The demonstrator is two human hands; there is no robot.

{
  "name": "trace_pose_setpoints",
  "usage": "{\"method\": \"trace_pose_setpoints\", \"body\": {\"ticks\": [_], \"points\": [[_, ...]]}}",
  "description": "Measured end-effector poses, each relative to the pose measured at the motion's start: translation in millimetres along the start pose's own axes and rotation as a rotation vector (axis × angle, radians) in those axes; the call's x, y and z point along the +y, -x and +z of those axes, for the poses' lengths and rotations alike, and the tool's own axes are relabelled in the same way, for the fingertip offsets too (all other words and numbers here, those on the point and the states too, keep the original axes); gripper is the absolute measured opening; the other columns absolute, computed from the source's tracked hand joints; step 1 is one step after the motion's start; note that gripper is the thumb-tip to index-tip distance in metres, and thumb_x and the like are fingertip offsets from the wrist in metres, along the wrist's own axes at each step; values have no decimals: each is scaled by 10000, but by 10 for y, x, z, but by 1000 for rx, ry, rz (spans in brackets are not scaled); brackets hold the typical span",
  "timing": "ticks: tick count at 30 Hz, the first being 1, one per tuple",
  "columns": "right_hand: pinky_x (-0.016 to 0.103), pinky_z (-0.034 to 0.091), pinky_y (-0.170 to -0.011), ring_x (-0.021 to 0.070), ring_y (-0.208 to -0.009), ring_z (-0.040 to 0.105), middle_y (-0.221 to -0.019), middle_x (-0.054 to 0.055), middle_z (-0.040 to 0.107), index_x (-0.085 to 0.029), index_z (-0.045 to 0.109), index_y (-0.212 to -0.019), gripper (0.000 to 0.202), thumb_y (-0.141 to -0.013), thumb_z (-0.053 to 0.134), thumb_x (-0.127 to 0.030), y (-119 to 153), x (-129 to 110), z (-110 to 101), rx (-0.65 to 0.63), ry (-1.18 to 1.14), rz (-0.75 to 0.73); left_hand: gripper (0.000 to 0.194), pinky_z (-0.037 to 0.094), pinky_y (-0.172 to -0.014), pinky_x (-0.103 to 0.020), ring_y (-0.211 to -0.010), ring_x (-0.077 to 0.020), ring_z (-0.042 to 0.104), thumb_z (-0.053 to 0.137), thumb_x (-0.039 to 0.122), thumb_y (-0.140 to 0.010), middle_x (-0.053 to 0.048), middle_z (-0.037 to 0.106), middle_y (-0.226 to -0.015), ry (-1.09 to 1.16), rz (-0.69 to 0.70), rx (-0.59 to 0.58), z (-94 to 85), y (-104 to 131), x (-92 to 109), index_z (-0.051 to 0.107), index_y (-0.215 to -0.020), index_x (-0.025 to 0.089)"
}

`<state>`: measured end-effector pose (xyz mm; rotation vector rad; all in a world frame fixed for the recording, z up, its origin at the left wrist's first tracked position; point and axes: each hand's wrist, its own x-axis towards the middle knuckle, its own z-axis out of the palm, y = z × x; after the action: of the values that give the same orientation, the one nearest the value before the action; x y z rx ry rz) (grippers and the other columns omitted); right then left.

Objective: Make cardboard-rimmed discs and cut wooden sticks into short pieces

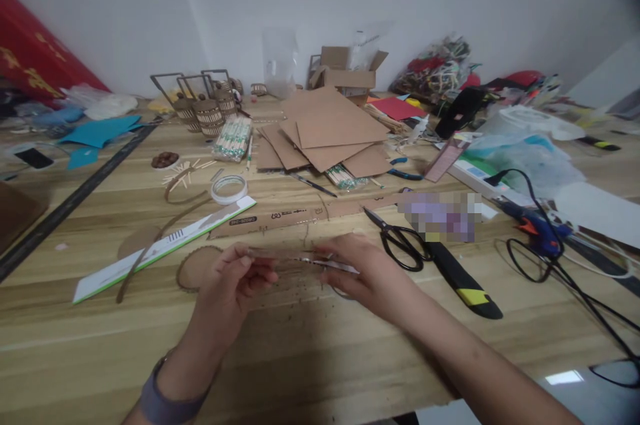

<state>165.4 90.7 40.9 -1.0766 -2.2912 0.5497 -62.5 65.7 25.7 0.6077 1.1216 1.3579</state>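
Note:
My left hand (pixel 233 282) pinches the left end of a thin brown cardboard piece (pixel 283 254), held nearly edge-on above the table. At its right end, the fingers and thumb of my right hand (pixel 367 275) close round it. A pale printed edge shows between the right fingers; whether it belongs to the same piece I cannot tell. Beside my left hand lies a cardboard disc with a ridged rim (pixel 199 269). Black-handled scissors (pixel 400 242) rest just beyond my right hand, next to a black and yellow utility knife (pixel 465 282). Behind my hands lies a long cardboard strip (pixel 295 217).
A white-green strip (pixel 165 248) and a tape roll (pixel 229 190) lie left. Cardboard sheets (pixel 335 125) are stacked behind, near small woven baskets (pixel 207 115) and bundled sticks (pixel 233 138). A blue glue gun (pixel 543 232) with looping black cable lies right.

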Motion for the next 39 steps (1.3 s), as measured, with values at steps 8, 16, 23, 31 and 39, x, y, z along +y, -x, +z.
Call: {"method": "trace_pose_setpoints", "body": {"ticks": [8,16,23,31,39], "points": [[300,454,-704,188,-779,640,-824,44,705,-198,700,-1009,173,-967,539,-242,-55,-35,162,74,38,-39,254,513,-499,-214,-529,-128,654,746,300,-674,-8,745,-694,5,-2,-109,-12,1,-162,597,-841,179],[393,416,-911,197,-880,636,-913,46,704,-230,690,-1078,189,-971,538,-200,-38,-3,225,37,74,-158,235,479,-533,-248,-555,-132,586,763,388,-731,-5,678,-651,-231,-59,-235,90,72,-293,705,-743,161],[553,152,-1164,225,-1142,570,-1046,33,700,-326,716,-1064,243,-938,599,-154,7,100,269,93,354,-366,395,444,-540,-236,-573,-117,573,869,491,-615,-45,699,-716,-107,-313,-420,4,6,-323,690,-698,148],[544,207,-1125,257,-1211,538,-1172,66,693,-309,673,-1147,253,-960,578,-169,27,63,332,235,404,-344,372,478,-607,-222,-614,-115,604,941,364,-505,-9,693,-691,-14,-406,-352,14,0,-323,740,-743,161],[286,480,-661,170,-710,642,-734,3,685,-225,696,-787,129,-837,602,-152,43,-91,361,175,-220,167,359,442,-583,-191,-594,-97,587,948,346,-488,7,698,-644,-26,-310,-224,38,22,-316,748,-723,163]]}}
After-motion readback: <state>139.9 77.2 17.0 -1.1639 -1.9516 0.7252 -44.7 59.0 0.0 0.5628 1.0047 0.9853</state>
